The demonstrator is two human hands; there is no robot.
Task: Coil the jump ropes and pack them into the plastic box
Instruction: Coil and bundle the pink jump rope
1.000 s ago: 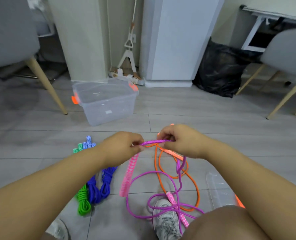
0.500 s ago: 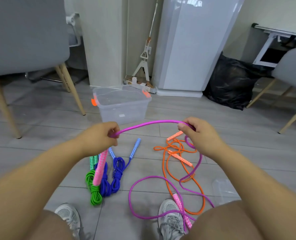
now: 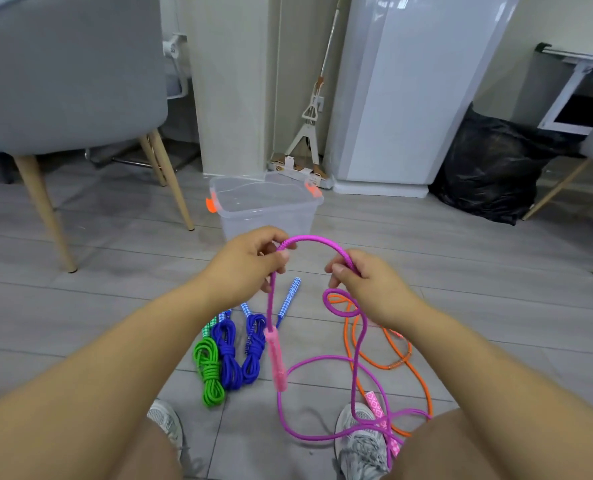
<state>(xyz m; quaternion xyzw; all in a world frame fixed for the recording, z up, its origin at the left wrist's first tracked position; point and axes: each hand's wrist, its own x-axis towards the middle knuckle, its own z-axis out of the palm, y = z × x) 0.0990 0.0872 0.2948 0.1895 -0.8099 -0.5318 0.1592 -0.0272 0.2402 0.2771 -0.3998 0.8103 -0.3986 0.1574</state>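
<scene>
Purple rope [image 3: 317, 239]: arched in the air between the left hand [image 3: 250, 261] and the right hand [image 3: 367, 285]. One strand dropped straight down from the left hand. The rest fell from the right hand through a small loop to loose loops on the floor [image 3: 115, 306].
Left hand: fingers curled, with thumb and fingertips pinching the rope at the left end of the arch, in front of the plastic box [image 3: 265, 216].
Right hand: fingers curled round the rope at the right end of the arch, thumb pointing forward.
Pink handle [image 3: 277, 358]: hung upright on the strand below the left hand and was blurred. Whether its lower end touched the floor could not be told.
Second pink handle [image 3: 374, 407]: patterned, it lay on the floor just beside the right shoe [image 3: 360, 445], among the purple loops.
Orange rope [image 3: 423, 381]: uncoiled on the floor to the right, with the purple strands crossing it.
Blue ropes [image 3: 227, 351]: two coiled bundles lay side by side, their patterned handles pointing toward the box.
Green rope [image 3: 209, 374]: coiled, touching the left blue bundle.
Plastic box: clear with orange latches, it stood open-topped on the floor beyond the hands. Every rope lay nearer the person than the box.
Surroundings: a grey chair [image 3: 70, 74] stood at the left and a black bag [image 3: 489, 168] at the right.
</scene>
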